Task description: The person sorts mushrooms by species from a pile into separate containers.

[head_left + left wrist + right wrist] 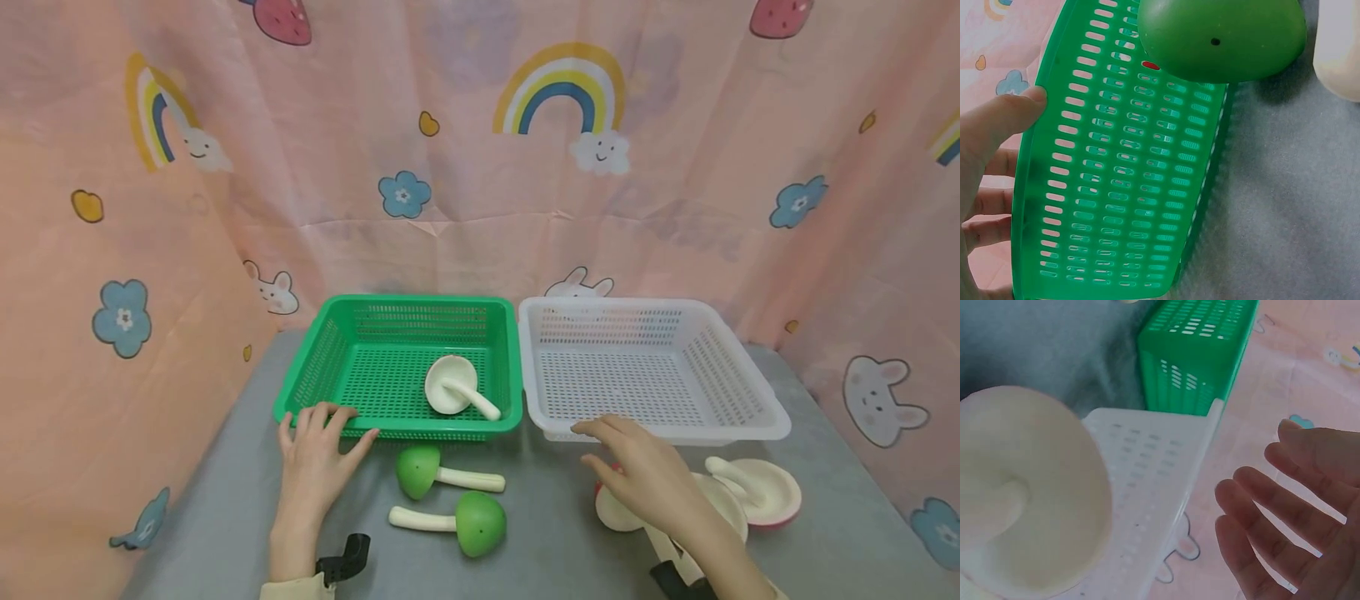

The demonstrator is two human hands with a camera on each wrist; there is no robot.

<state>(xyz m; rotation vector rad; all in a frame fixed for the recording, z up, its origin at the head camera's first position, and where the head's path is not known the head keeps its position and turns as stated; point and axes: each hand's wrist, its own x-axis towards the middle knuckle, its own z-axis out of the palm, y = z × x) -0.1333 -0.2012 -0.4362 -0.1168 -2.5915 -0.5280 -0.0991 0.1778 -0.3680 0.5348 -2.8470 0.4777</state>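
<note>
My left hand holds the front rim of a green basket, fingers over the rim and thumb against the outer wall. A white mushroom lies inside that basket. Two green-capped mushrooms lie on the grey table just in front; one cap shows in the left wrist view. My right hand hovers with fingers straight and spread, holding nothing, above a red-capped mushroom whose pale underside faces up.
A white basket stands beside the green one, nothing inside it. A second red-rimmed mushroom lies to the right of my right hand. Pink patterned curtains close in the back and both sides of the grey table.
</note>
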